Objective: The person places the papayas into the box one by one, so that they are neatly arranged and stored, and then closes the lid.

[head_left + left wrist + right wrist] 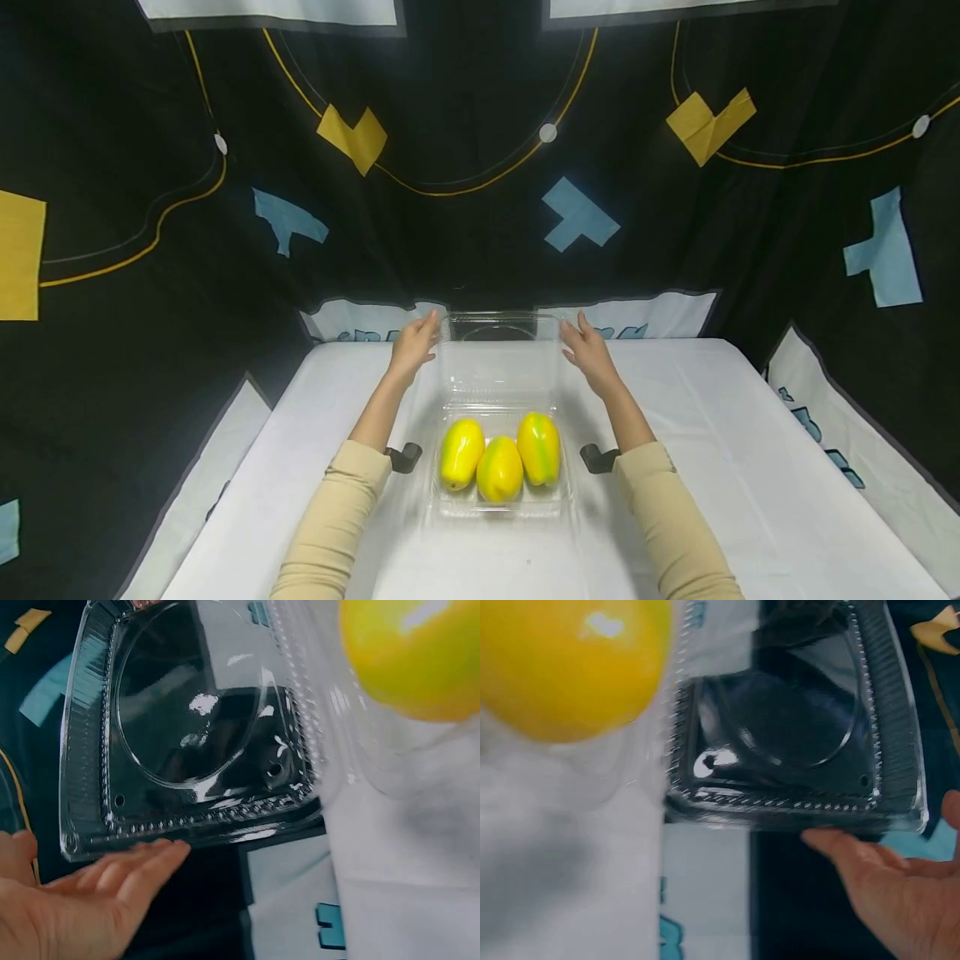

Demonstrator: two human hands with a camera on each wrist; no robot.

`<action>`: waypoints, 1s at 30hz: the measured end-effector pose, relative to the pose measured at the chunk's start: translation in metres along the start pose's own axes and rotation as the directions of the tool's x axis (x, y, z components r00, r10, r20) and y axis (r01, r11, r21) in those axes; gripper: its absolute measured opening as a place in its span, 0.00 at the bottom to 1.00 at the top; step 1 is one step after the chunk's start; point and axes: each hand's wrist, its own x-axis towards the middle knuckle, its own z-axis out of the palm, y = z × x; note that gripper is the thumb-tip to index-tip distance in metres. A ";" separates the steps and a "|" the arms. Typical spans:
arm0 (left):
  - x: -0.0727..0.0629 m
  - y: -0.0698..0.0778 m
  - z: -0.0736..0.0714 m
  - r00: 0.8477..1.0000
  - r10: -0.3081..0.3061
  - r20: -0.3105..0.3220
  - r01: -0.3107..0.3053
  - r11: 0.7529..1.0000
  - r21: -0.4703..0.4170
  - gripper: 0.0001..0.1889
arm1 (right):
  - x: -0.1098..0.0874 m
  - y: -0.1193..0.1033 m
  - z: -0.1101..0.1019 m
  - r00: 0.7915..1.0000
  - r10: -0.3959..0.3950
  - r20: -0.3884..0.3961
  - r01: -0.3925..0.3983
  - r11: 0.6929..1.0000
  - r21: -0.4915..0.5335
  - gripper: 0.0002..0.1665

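Observation:
A clear plastic clamshell box [566,492] stands on the white table, its hinged lid [498,375] raised at the far side. Three yellow mango-like fruits lie in the base: a left one [462,454], a middle one [499,470] and a right one with a green streak [538,448]. At the lid's left edge is my left hand [414,346], its fingers fairly straight, at or touching the plastic. My right hand [588,354] is at the right edge in much the same way. Both wrist views show the lid [187,765] beside extended fingers; whether they press it is unclear.
Dark curtains [465,242] with yellow and blue patches hang behind and around the white table [675,400]. A dark wrist mount sticks inward from each sleeve, on the left [405,457] and on the right [598,458], beside the box.

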 end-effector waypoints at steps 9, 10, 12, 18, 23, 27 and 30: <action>-0.026 0.010 0.002 0.993 -0.034 -0.110 0.056 0.978 0.202 0.42 | -0.023 -0.022 0.012 0.994 0.110 0.016 -0.110 0.994 -0.022 0.48; -0.029 0.010 0.002 0.993 -0.035 -0.112 0.060 0.972 0.226 0.42 | -0.025 -0.023 0.013 0.994 0.111 0.014 -0.111 0.994 -0.021 0.47; -0.035 0.010 0.002 0.993 -0.030 -0.113 0.060 0.962 0.267 0.43 | -0.030 -0.025 0.016 0.994 0.113 0.005 -0.113 0.993 -0.027 0.46; -0.050 0.006 0.004 0.995 -0.008 -0.103 0.037 0.957 0.287 0.42 | -0.045 -0.024 0.019 0.995 0.095 -0.022 -0.097 0.991 -0.091 0.46; -0.067 0.002 0.005 0.997 0.014 -0.072 0.005 0.967 0.255 0.39 | -0.053 0.001 0.013 1.000 0.016 -0.008 -0.017 0.993 -0.120 0.50; -0.083 -0.005 0.004 0.999 0.008 -0.035 0.000 0.978 0.207 0.37 | -0.072 0.007 0.010 1.000 0.001 0.027 0.002 0.991 -0.137 0.48; -0.097 -0.013 0.004 1.000 0.007 0.002 -0.008 0.984 0.180 0.37 | -0.100 -0.008 0.012 0.996 0.067 0.053 -0.058 0.986 -0.156 0.44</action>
